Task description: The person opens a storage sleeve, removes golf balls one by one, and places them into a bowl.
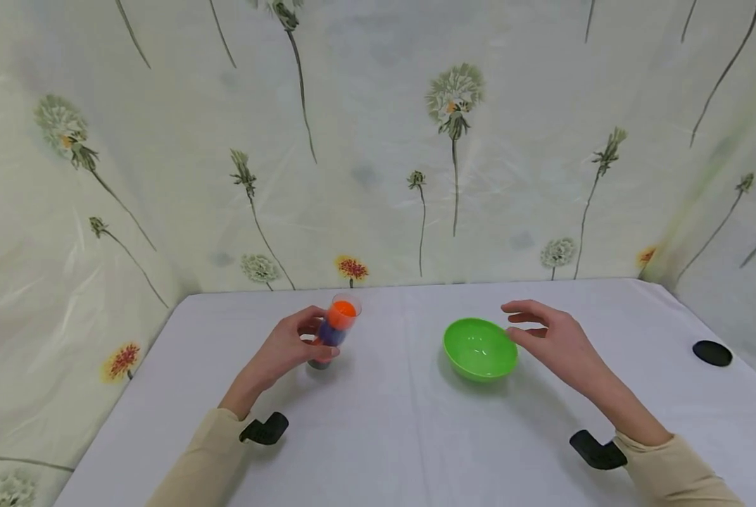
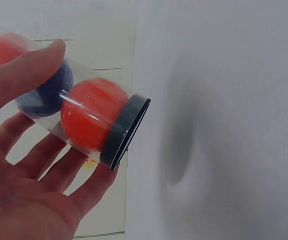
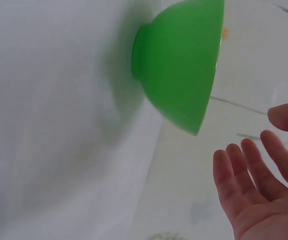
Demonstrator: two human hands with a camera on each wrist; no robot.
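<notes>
My left hand (image 1: pixel 293 344) grips a clear plastic tube (image 1: pixel 343 310) tilted to the right, just over the table. Inside it sit an orange ball (image 1: pixel 342 314) near the top, a dark blue ball (image 2: pixel 47 92) in the middle and a red-orange ball (image 2: pixel 94 114) at the bottom. A black cap (image 2: pixel 125 131) closes the lower end. Thumb and fingers lie on opposite sides of the tube in the left wrist view. A green bowl (image 1: pixel 479 350) stands upright on the table, its inside bare. My right hand (image 1: pixel 558 345), fingers loosely bent and holding nothing, hovers by the bowl's right rim.
A black round lid (image 1: pixel 712 353) lies on the right part of the white-covered table (image 1: pixel 378 429). Behind and at both sides hangs a pale curtain (image 1: pixel 365 141) printed with dandelions. Black wrist mounts (image 1: pixel 598 451) stick out from both sleeves.
</notes>
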